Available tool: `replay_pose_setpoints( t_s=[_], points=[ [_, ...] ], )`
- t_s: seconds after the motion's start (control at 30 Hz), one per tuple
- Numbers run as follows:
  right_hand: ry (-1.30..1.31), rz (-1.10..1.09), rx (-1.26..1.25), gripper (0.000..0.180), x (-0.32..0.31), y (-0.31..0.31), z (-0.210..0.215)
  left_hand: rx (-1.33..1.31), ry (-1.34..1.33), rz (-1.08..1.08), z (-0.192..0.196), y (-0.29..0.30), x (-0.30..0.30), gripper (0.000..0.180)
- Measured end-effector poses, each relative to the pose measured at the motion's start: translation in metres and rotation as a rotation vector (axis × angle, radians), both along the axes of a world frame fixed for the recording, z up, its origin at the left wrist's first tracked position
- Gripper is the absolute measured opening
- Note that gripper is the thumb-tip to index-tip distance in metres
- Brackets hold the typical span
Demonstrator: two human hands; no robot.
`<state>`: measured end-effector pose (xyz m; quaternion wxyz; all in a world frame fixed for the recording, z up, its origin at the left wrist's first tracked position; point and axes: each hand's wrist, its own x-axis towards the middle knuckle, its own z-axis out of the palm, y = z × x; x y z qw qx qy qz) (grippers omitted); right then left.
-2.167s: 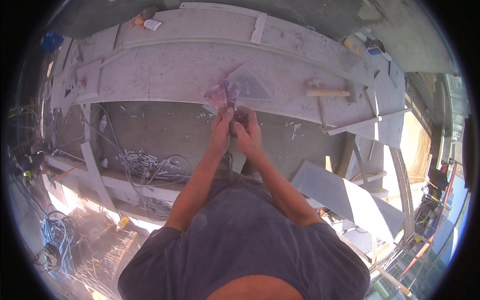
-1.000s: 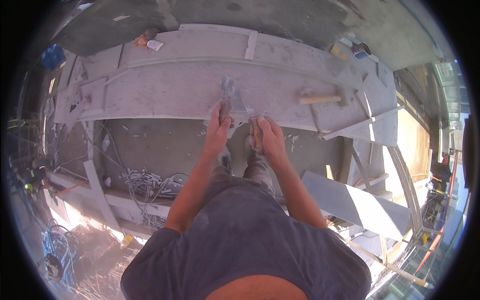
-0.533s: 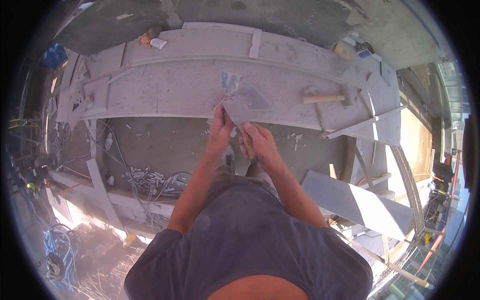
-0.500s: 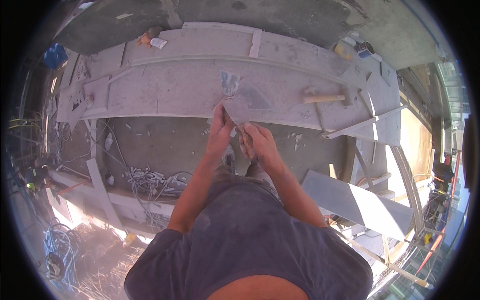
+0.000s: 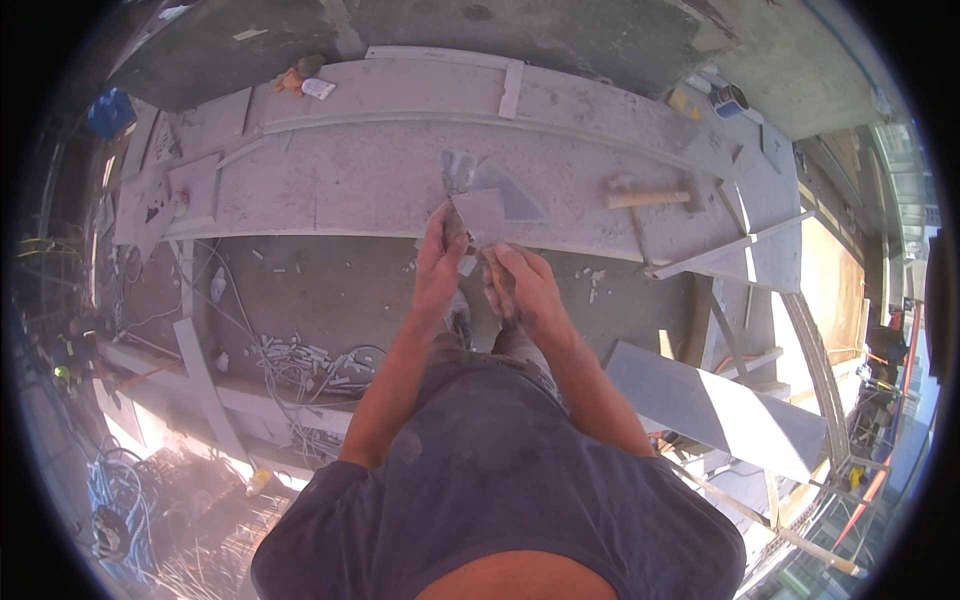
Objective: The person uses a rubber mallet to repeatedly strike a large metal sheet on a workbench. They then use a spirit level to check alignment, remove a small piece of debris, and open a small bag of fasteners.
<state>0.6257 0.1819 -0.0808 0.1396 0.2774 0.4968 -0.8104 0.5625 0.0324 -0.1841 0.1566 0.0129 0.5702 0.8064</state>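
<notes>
My left hand (image 5: 436,258) is closed around the lower end of a putty knife (image 5: 460,167), whose smeared blade points away from me; its handle is mostly hidden by my fingers. My right hand (image 5: 522,282) grips the wooden handle of a scraper (image 5: 481,212) with a broad flat blade. That blade lies close beside the left tool, overlapping it in the view; whether they touch, I cannot tell. Both hands are held in front of the near edge of a dusty plank bench (image 5: 350,190). Beyond the blades a grey triangular patch (image 5: 515,192) shows on the bench.
A hammer (image 5: 648,199) lies on the bench to the right. A tub (image 5: 729,101) stands at the far right, and a crumpled orange thing (image 5: 290,80) lies at the far left. Cables and scraps (image 5: 305,365) litter the floor; a grey board (image 5: 710,410) leans at right.
The scraper in my right hand has swung its blade to the right and shows more of its flat face. My left hand has barely moved.
</notes>
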Motion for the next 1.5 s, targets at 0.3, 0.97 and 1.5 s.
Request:
replay_pose_setpoints(
  t_s=[0.3, 0.97, 1.5],
  points=[
    [-0.096, -0.012, -0.045, 0.036, 0.0, 0.006, -0.006, -0.129, 0.036, -0.023, -0.009, -0.003, 0.003, 0.05],
    [0.355, 0.524, 1.128, 0.041, -0.023, 0.089, 0.058, -0.41, 0.115, -0.317, 0.098, -0.099, -0.076, 0.021],
    [0.872, 0.741, 1.441, 0.021, -0.052, 0.078, 0.057, -0.528, 0.131, -0.364, 0.086, -0.094, -0.103, 0.017]
  ],
)
